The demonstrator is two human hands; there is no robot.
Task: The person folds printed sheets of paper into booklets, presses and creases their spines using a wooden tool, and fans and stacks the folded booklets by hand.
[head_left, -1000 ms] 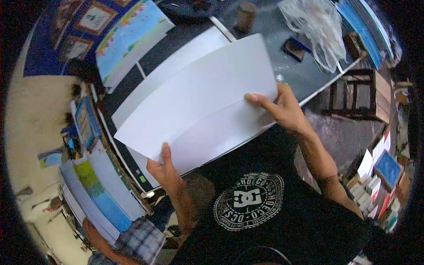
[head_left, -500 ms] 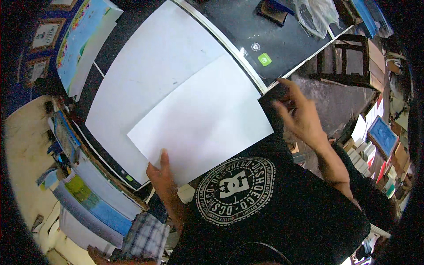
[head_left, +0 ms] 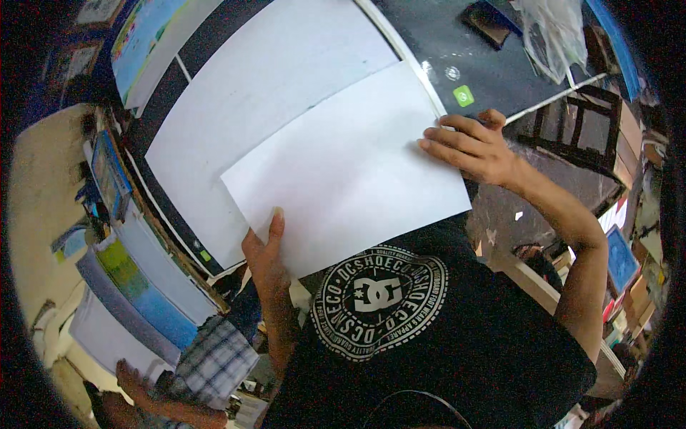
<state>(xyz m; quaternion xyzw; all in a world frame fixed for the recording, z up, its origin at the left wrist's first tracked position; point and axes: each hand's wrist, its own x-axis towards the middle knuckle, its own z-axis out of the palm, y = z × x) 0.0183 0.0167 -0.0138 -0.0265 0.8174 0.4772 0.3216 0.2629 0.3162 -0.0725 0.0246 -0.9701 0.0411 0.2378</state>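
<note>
A blank white sheet (head_left: 350,171) lies at a slant over a larger white sheet (head_left: 257,86). At its near left edge, my left hand (head_left: 268,254) holds the smaller sheet, thumb on top and the other fingers mostly hidden beneath. My right hand (head_left: 475,146) rests over the sheet's right end, its fingers stretched out, side by side and pointing left. The larger sheet lies on the dark tabletop (head_left: 161,104), with a pale strip (head_left: 407,46) along its right side.
A co-worker's hand (head_left: 136,386) and plaid sleeve (head_left: 218,357) are at lower left, beside blue-and-grey sheets (head_left: 146,300). A clear plastic bag (head_left: 554,36) and a dark block (head_left: 489,25) lie far right. A dark wooden frame (head_left: 579,129) stands beyond the table's right edge.
My right hand has come from beside the table corner onto the sheet's right end, its fingers now laid out. My left hand keeps its hold. The whole view has shifted slightly.
</note>
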